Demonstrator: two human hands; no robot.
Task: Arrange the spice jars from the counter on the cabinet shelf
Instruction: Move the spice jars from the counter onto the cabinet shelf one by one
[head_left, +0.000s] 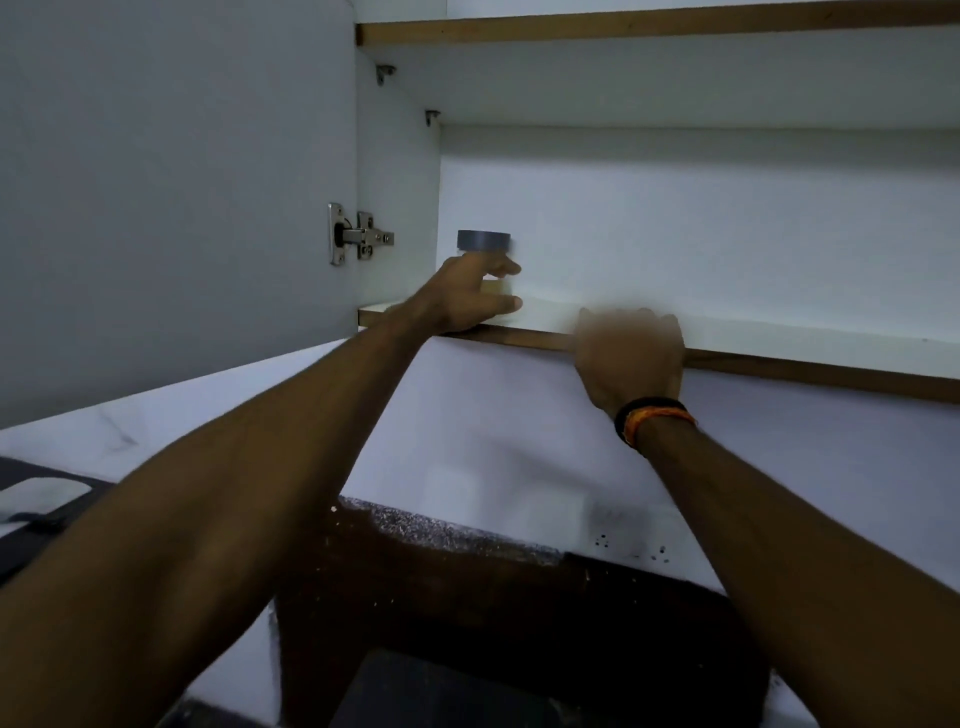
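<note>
On shelf (727, 332), far left: left hand (470, 296) fingers curled round jar (484, 244); right hand (631, 353) blurred at the edge, grip unclear.

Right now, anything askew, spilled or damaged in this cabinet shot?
Nothing stands out. The spice jar with the grey lid stands upright on the lower shelf near the left wall, in the left hand grip. The right hand is motion-blurred at the shelf's front edge, so its contact is unclear.
</note>
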